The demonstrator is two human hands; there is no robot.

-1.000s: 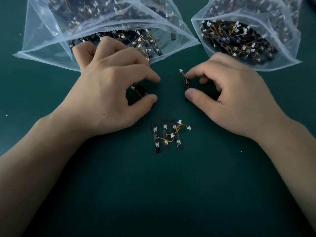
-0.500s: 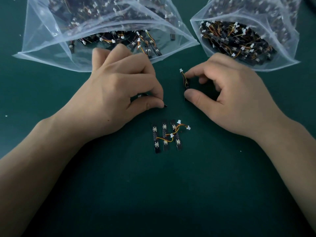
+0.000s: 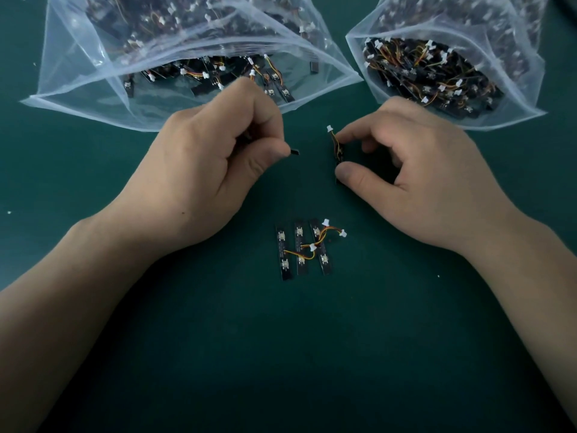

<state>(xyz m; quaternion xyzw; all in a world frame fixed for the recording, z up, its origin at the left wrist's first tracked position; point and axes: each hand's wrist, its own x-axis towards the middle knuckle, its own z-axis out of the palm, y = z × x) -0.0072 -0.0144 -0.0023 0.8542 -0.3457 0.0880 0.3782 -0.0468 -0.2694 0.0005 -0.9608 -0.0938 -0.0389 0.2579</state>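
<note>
My left hand [image 3: 215, 170] grips a small black circuit strip [image 3: 294, 152]; only its dark tip pokes out past thumb and forefinger. My right hand [image 3: 418, 179] pinches a second black strip [image 3: 339, 151] on edge between thumb and forefinger, its orange-yellow wires and white plug sticking up. The two held strips are a short gap apart. Three more black strips [image 3: 301, 250] with white buttons and wired white plugs lie side by side on the green mat [image 3: 296, 354], below the hands.
Two clear plastic bags lie open at the back. The left bag [image 3: 93, 82] and the right bag [image 3: 512, 98] both hold several black strips with wires. The left hand's knuckles sit close to the left bag's mouth.
My left hand closed around its strip and turned, bringing the strip's tip out toward the right hand. The right hand and the three lying strips stayed put.
</note>
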